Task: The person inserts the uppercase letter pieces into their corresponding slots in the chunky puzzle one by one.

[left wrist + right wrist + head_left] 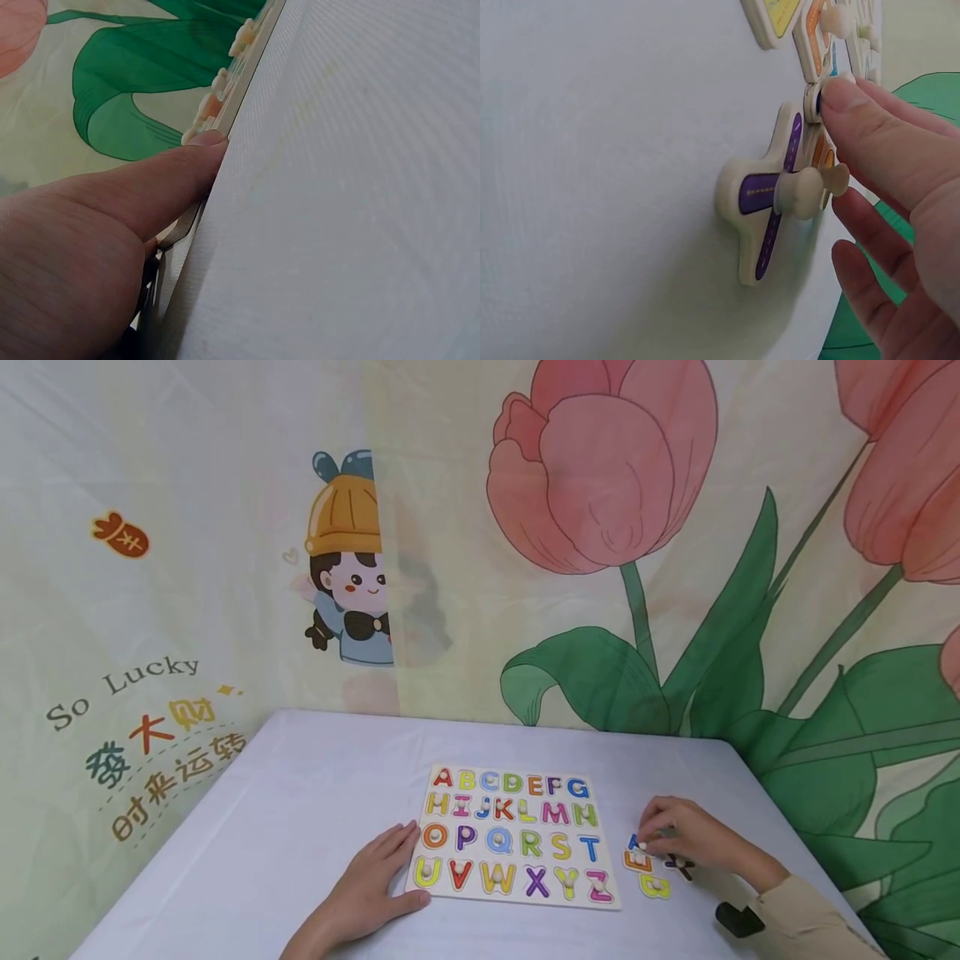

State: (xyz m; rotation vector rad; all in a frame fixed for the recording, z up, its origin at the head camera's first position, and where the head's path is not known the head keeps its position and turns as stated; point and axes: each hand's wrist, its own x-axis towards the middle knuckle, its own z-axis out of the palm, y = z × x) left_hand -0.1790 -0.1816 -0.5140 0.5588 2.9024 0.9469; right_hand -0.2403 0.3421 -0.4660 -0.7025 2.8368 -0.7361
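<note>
A wooden alphabet puzzle board (517, 897) lies on the table, with colored letters in rows and small knobs on many of them. My left hand (367, 881) rests at its left side; in the left wrist view the thumb (150, 187) touches the board's edge. Right of the board my right hand (686, 835) pinches a small blue letter piece (817, 99) between thumb and fingers. Close by lie an orange letter piece (638, 862), a yellow one (656, 887) and a purple one (757, 193) with a round knob. My fingers partly hide this group.
A white cloth covers the table (300, 793). Behind it hangs a printed curtain (450, 527) with tulips and a cartoon figure. A black object (738, 920) shows beside the right sleeve (806, 918).
</note>
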